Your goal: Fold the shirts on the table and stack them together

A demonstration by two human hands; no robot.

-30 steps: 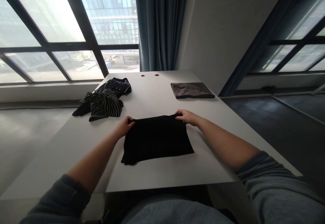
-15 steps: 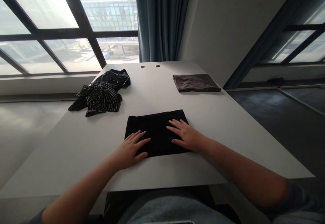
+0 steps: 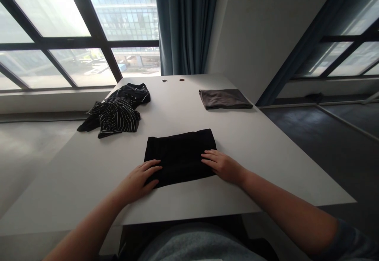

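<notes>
A black folded garment (image 3: 180, 154) lies flat as a rectangle near the front of the white table (image 3: 177, 201). My left hand (image 3: 137, 180) rests on its lower left corner, fingers stretched over the cloth and thumb by the near edge. At the right side of the same garment, my right hand (image 3: 223, 165) lies with its fingers extended on top. Its thumb is hidden from view. Neither hand visibly lifts the cloth.
Two loose, crumpled garments lie at the back left: a black and white striped one (image 3: 120, 117) and a dark one with buttons (image 3: 133, 94). A folded grey-brown cloth (image 3: 226, 99) sits at the back right. Beyond the table hangs a blue curtain (image 3: 186, 24).
Both hands have slid outward from the garment's middle to its left and right sides, the right also nearer to me. The right thumb has gone out of sight.
</notes>
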